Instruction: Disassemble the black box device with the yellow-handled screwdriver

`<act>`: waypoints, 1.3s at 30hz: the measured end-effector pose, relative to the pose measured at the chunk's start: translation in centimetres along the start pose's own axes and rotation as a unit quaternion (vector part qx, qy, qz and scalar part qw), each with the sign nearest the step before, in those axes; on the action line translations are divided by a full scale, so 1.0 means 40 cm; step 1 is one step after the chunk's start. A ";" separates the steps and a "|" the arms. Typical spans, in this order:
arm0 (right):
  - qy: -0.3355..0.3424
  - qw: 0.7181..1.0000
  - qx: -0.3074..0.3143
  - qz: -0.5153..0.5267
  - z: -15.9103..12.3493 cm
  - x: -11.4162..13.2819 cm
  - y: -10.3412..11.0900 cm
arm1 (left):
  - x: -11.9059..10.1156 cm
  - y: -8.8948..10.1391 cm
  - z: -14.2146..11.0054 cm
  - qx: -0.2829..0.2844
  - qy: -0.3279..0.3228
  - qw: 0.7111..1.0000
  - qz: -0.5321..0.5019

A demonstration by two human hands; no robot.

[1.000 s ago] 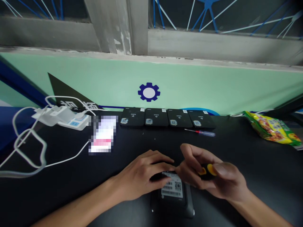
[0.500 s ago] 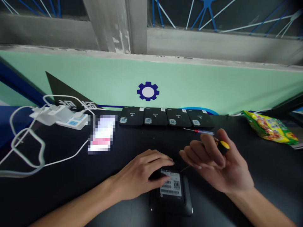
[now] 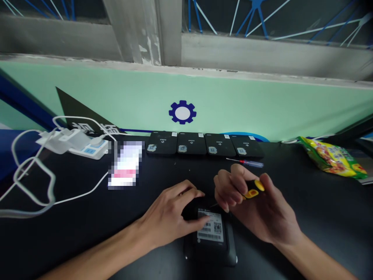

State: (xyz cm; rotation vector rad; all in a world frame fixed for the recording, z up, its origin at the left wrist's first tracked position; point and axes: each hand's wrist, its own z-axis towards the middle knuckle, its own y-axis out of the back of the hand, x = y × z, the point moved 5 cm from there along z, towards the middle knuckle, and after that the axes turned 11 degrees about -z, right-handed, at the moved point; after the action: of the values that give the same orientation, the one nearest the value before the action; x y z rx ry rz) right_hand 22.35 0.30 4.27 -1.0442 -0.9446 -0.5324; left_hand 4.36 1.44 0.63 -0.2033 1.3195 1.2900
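Observation:
A black device (image 3: 210, 245) lies in front of me, with a white barcode label (image 3: 210, 229) on its upper face. My left hand (image 3: 174, 216) holds it from the left, thumb on the label and bent fingers at the far left edge. In my right hand (image 3: 253, 206) is a screwdriver with a yellow and black handle (image 3: 253, 189), its thin shaft slanting down left towards the device's far edge. Whether its tip touches the device cannot be made out. My left hand and the dark surface obscure part of that far edge.
Several flat black boxes (image 3: 190, 144) stand in a row along the wall. Before them lies a second screwdriver (image 3: 247, 163) with a clear bluish handle. A lit phone (image 3: 126, 163) and a white power strip (image 3: 90, 149) with cables are left; a yellow-green snack bag (image 3: 332, 157) is right.
My right hand has moved left and slightly down with the screwdriver, turning its handle so more yellow shows. The left hand's fingers have drawn back a little to the left.

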 end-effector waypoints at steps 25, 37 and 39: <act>-0.005 0.999 0.033 -0.029 -0.018 -0.019 -0.020 | -0.017 -0.025 0.005 0.136 0.012 0.974 -0.179; -0.025 0.998 0.062 -0.014 -0.014 -0.028 -0.016 | -0.016 -0.031 0.000 0.160 0.001 0.974 -0.161; -0.032 0.998 0.054 0.000 -0.014 -0.030 -0.015 | -0.017 -0.031 0.002 0.157 -0.010 0.973 -0.170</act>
State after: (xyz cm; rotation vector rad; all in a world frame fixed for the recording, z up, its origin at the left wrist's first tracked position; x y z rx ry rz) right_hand 21.49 -0.52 3.44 -0.9692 -1.0183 -0.4462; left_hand 5.52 0.65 0.54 -0.1842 1.3836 0.7821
